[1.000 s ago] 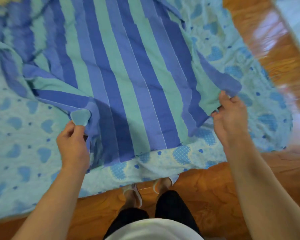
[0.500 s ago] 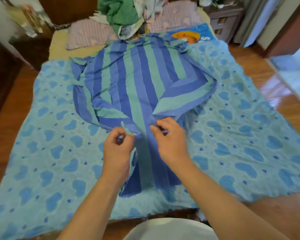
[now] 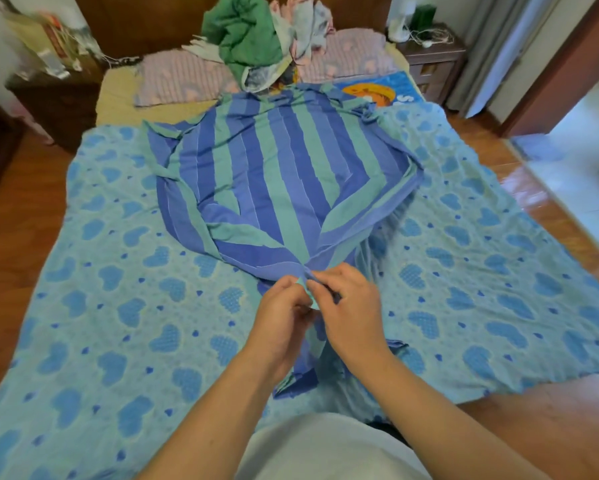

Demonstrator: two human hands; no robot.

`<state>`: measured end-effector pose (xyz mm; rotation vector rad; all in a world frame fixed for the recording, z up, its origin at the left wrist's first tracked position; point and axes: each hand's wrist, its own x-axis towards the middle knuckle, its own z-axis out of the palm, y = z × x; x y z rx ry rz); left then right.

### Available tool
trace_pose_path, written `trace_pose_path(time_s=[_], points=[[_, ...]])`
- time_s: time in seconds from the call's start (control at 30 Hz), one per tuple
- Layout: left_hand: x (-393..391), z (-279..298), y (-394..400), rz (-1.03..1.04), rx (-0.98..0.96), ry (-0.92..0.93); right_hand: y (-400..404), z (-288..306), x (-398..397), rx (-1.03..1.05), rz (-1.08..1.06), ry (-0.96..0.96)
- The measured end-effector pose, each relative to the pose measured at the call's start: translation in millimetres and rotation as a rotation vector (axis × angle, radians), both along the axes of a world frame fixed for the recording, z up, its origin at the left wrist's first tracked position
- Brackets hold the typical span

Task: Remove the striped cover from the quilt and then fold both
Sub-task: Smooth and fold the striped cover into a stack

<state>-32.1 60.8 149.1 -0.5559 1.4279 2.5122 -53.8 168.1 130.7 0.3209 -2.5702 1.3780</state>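
Note:
The striped cover [image 3: 274, 174], blue and teal, lies spread on top of the light blue quilt [image 3: 125, 323] with its heart pattern, which covers the bed. The cover's two near corners are drawn together in the middle, so its sides fold inward. My left hand [image 3: 284, 317] and my right hand [image 3: 350, 306] meet there, side by side, both pinching the gathered near edge of the cover. A strip of the cover hangs down below my hands over the quilt's front.
A heap of green and pale clothes [image 3: 253, 39] sits on pink striped pillows [image 3: 184, 77] at the head of the bed. Dark nightstands [image 3: 59, 102] [image 3: 429, 60] flank the bed. Wooden floor [image 3: 547, 438] lies on both sides, with a doorway [image 3: 568, 109] at the right.
My hands, first wide apart holding the cover's two near corners, have come together at the middle. The camera has lifted to show the whole bed.

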Motion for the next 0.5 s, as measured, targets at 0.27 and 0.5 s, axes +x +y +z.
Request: trace_pose_path(time_s=[0.27,0.5], points=[[0.1,-0.2,-20.6,-0.07,-0.192,0.016,3.9,1.9,4.3,0.088,-0.053,0.253],[-4.3,18.1,-27.4,-0.127,-0.216,0.017,6.3,-4.6,13.2,0.103,0.014,0.337]])
